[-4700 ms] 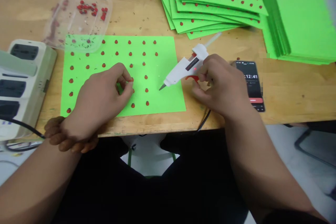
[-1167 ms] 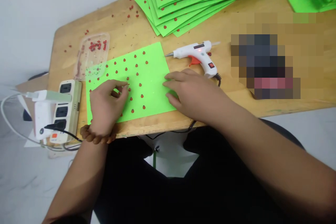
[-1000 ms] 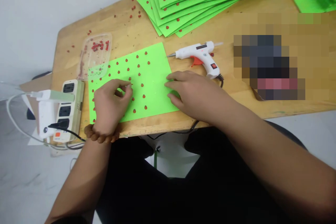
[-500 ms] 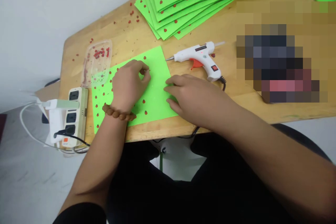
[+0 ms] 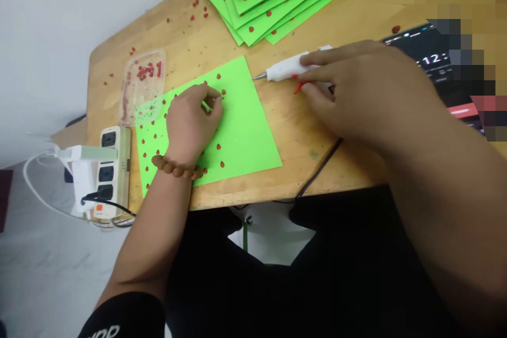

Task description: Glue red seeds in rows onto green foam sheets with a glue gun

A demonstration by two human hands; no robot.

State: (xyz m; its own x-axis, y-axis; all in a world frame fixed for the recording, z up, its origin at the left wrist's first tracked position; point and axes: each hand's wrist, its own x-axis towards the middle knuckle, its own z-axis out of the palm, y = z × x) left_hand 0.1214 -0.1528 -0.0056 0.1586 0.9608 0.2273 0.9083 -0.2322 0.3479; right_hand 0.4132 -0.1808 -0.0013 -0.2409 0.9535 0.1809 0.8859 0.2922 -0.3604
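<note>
A wooden desk (image 5: 289, 127) carries everything on show. At its far side a fanned stack of green sheets (image 5: 257, 2) bears red dots. Nearer the person, a single green sheet (image 5: 251, 137) lies flat, with red pieces in rough rows and its right part mostly bare.

The right hand (image 5: 356, 90) is over a white glue gun (image 5: 283, 67), fingers along its body and thumb by the red trigger (image 5: 298, 87); the handle is hidden, so whether that grip is closed cannot be told. The metal nozzle (image 5: 260, 76) points left, close to the single sheet's right edge. The left hand (image 5: 190, 121) is over the same sheet, thumb and forefinger pinched on a small red piece (image 5: 222, 98).

A phone (image 5: 423, 58), partly pixelated, lies beyond the right hand. A power strip (image 5: 125, 169) stands left of the sheet. A clear plastic tray (image 5: 137, 76) holding red pieces overlaps the sheet's upper left corner. Brown beads (image 5: 178, 171) circle the left wrist. Loose red bits (image 5: 194, 3) are scattered near the stack.
</note>
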